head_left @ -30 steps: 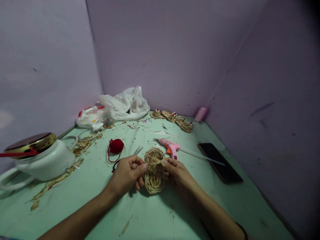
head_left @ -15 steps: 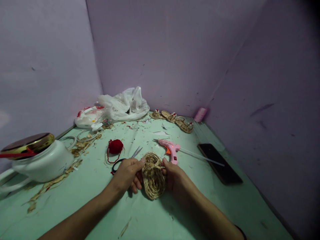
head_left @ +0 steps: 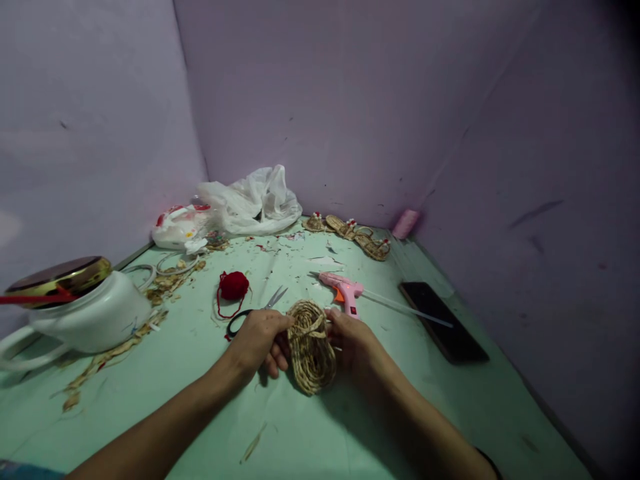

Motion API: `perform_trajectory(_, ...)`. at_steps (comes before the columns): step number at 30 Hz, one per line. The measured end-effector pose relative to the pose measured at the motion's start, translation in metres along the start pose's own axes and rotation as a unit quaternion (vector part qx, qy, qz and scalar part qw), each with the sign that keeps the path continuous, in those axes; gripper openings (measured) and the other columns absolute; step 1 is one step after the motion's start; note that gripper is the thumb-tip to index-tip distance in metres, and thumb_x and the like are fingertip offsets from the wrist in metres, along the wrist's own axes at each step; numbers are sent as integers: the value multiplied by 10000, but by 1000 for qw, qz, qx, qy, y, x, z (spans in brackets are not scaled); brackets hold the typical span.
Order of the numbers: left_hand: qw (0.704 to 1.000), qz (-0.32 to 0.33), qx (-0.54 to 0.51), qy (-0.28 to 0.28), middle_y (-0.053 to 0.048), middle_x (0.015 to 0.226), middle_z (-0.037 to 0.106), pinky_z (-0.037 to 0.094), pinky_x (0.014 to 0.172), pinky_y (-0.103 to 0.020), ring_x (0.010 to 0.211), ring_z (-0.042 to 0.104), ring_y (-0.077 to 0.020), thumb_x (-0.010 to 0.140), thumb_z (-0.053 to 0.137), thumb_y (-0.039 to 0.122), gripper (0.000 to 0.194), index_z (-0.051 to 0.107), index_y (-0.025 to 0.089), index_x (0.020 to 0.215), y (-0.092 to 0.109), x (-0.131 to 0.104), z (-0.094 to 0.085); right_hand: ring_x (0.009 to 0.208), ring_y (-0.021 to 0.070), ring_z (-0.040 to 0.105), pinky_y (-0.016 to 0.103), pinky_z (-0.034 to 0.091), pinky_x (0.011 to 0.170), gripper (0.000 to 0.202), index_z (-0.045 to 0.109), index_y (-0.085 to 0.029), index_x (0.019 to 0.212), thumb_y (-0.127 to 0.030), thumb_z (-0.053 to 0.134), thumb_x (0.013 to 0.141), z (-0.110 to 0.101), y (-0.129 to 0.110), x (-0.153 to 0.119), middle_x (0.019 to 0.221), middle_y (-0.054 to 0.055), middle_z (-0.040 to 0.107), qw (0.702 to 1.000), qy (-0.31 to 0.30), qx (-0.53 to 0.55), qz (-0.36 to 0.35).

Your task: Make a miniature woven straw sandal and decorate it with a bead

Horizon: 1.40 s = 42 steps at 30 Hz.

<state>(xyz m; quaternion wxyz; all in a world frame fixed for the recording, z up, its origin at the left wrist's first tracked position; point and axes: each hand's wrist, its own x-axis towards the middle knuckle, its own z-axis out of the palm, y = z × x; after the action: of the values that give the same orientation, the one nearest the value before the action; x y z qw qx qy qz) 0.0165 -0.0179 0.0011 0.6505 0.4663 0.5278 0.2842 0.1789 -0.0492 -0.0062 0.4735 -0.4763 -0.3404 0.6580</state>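
Note:
A small slipper of braided straw (head_left: 313, 357), with a strap across its upper part, is held between my two hands just above the table. My left hand (head_left: 263, 340) pinches its left edge near the strap, thumb on top. On the opposite edge my right hand (head_left: 353, 337) grips with thumb and fingers; some of those fingers are hidden. Scissors (head_left: 273, 299) with black handles lie partly behind my left hand. Beyond my right hand rests a pink glue gun (head_left: 343, 287) with a long clear glue stick in its back.
A ball of red yarn (head_left: 234, 286) lies left of the scissors. At left stands a white pot (head_left: 100, 323) with a gold-rimmed lid. Finished straw slippers (head_left: 370, 245), a white plastic bag (head_left: 253, 203) and a pink spool (head_left: 405, 224) are at the back. A phone (head_left: 443, 327) lies right.
The view has shifted slightly, so most things on the table appear a little higher and further right. Both hands keep their hold on the slipper.

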Motion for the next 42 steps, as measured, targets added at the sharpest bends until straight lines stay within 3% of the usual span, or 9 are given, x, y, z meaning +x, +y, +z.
perform_trajectory(3,1000,-4,6,-4,-1,446,563,364,246,-185,306,518,-118,696,506,356,235,508,149,585,0,1,0,923,248,562,349,454,716,518,582,-183,1017,-515,661,628,2,-8,-8,1075,100,602,984,95,-113,-96)
perform_trajectory(5,1000,-5,13,-6,3,447,558,358,248,-185,304,513,-115,708,504,361,242,499,153,586,0,2,1,989,252,531,354,443,763,514,562,-196,1027,-516,651,635,5,-10,-11,1146,97,560,969,125,-162,-137)
perform_trajectory(12,999,14,41,0,11,438,537,348,266,-180,307,498,-100,728,507,377,267,487,159,575,2,0,4,766,197,565,322,440,698,401,590,-165,873,-453,680,608,12,-8,-6,856,52,627,987,51,-105,-109)
perform_trajectory(23,994,31,96,-29,23,387,520,309,262,-174,272,450,-95,726,517,466,318,466,180,598,1,-3,4,719,172,558,293,424,671,404,595,-161,874,-450,704,612,11,-5,-5,756,20,632,988,53,-81,-120)
perform_trajectory(33,996,31,80,-29,24,380,514,269,261,-170,254,426,-82,739,500,400,264,479,183,589,5,-4,3,759,197,576,320,433,691,398,599,-166,893,-450,709,637,3,3,3,797,44,639,993,30,-30,-107)
perform_trajectory(37,996,74,55,-14,42,418,510,302,279,-170,282,427,-75,689,540,299,153,563,152,723,6,-5,5,832,227,597,361,451,717,335,606,-196,901,-433,686,679,-4,9,10,851,61,653,995,7,38,-93)
perform_trajectory(42,996,70,48,12,49,480,512,321,285,-173,334,474,-90,594,554,169,201,577,141,792,4,-5,8,769,224,614,368,472,666,299,621,-197,861,-434,673,687,-4,11,15,832,71,661,993,-5,97,-71)
